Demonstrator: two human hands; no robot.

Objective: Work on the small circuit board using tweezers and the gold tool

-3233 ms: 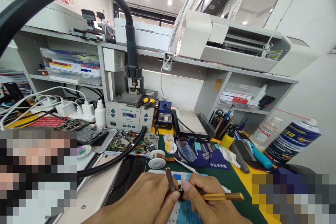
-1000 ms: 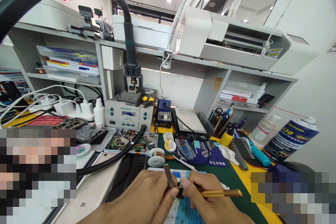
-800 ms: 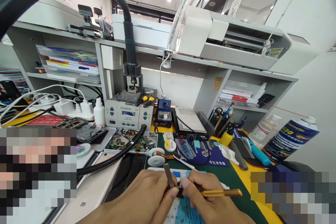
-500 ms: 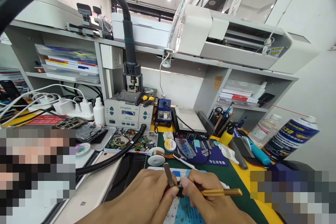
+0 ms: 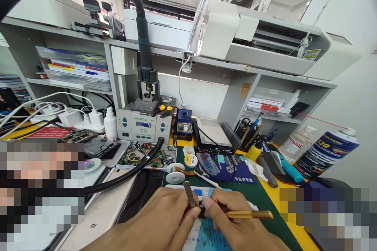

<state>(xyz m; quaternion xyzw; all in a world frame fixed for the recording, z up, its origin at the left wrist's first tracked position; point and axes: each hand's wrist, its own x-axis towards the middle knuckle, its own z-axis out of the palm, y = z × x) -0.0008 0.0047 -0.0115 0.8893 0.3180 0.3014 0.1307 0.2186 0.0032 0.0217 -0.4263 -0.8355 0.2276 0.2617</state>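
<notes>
My left hand [image 5: 165,213] is closed on what look like metal tweezers [image 5: 189,194], whose flat end sticks up past the thumb and forefinger. Close beside it, my right hand [image 5: 228,211] grips a slim gold-handled tool [image 5: 250,214], the handle pointing right. Its working tip is hidden by the fingers. Between the fingertips of both hands shows a small dark part [image 5: 202,212], mostly covered, so its kind cannot be made out. Under the hands lies a blue and white printed sheet [image 5: 210,237] on the green mat [image 5: 269,208].
Behind the hands are a solder-wire-like spool [image 5: 175,173], a tray of circuit boards [image 5: 123,162] and a hot-air station [image 5: 144,125]. A black hose [image 5: 118,186] crosses above phones [image 5: 100,219] on the left. A spray can [image 5: 326,153] and bottle [image 5: 299,143] stand right.
The view has shifted very slightly. Both hands keep almost the same place and hold the same tools.
</notes>
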